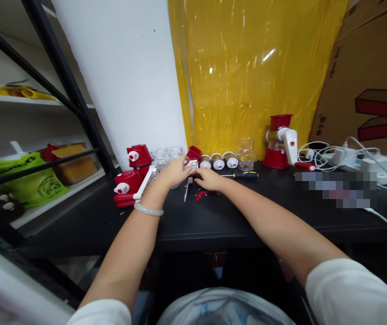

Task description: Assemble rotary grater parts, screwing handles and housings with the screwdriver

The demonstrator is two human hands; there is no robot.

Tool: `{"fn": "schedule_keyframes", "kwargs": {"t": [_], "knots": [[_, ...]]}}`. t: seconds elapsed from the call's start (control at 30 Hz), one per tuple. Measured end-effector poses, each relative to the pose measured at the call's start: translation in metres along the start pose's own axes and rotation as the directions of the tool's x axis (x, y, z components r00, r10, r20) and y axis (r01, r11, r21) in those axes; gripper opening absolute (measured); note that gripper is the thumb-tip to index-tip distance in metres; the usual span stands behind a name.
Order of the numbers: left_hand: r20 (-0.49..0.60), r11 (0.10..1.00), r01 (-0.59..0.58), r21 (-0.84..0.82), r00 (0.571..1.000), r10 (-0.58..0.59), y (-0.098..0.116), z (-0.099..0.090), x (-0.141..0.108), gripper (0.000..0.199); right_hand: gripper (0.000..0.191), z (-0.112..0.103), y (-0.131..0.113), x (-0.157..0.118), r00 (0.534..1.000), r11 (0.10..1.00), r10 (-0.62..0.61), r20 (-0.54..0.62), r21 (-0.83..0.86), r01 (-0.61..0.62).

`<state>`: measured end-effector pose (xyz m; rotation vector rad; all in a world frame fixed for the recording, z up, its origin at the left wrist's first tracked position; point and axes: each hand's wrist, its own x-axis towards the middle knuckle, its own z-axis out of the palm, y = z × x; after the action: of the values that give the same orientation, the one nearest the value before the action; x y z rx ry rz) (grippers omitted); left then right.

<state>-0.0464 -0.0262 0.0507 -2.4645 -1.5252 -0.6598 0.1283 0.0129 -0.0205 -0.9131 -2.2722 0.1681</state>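
My left hand grips a white plastic part above the back middle of the black table. Close against the part's right end is my right hand, its fingers bent together in a pinch; whatever lies between them is too small to make out. A slim white plastic strip lies just below the hands. Small red pieces and some tiny pale bits are scattered beside it. Behind the fingers sits a red plastic piece, partly covered.
Red grater bodies and a white crank stand left. Metal grater drums, clear plastic parts and a screwdriver lie right of the hands. Farther right are an assembled red rotary grater and tangled white chargers.
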Motion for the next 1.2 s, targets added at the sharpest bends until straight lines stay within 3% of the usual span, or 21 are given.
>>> {"fn": "schedule_keyframes", "kwargs": {"t": [0.17, 0.47, 0.97, 1.2], "knots": [[0.032, 0.998, 0.007, 0.064, 0.999, -0.009, 0.0, -0.002, 0.0, 0.041, 0.042, 0.013, -0.001, 0.002, 0.994, 0.997, -0.075, 0.079, 0.027, 0.073], [0.142, 0.987, 0.033, 0.156, 0.988, -0.056, -0.002, 0.001, 0.002, 0.046, 0.03, 0.008, -0.002, 0.002, 0.987, 0.989, -0.146, 0.072, 0.014, 0.146], [0.363, 0.984, 0.012, 0.176, 0.929, -0.076, 0.0, 0.001, 0.001, 0.051, 0.024, 0.014, 0.0, 0.002, 0.99, 0.997, -0.068, 0.121, -0.022, 0.071], [0.408, 0.984, 0.023, 0.178, 0.908, -0.095, 0.001, 0.003, 0.0, 0.054, 0.026, 0.01, -0.008, 0.0, 0.992, 0.997, -0.046, 0.12, -0.056, 0.053]]}}
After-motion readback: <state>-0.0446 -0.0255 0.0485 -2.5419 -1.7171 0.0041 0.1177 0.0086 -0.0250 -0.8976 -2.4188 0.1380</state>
